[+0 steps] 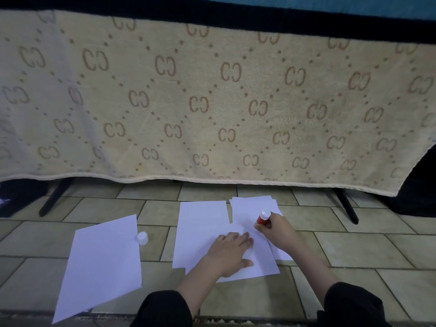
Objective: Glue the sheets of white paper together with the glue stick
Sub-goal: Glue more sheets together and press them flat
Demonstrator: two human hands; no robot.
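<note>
Left hand (230, 252) flat on paper (203, 223); glue stick (263, 217) upright in right grip (274, 228).

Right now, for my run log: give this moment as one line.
left hand flat on paper sheet | right hand grips glue stick | cap off

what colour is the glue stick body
Red, with a white end, in the right hand: glue stick, head view.
</note>
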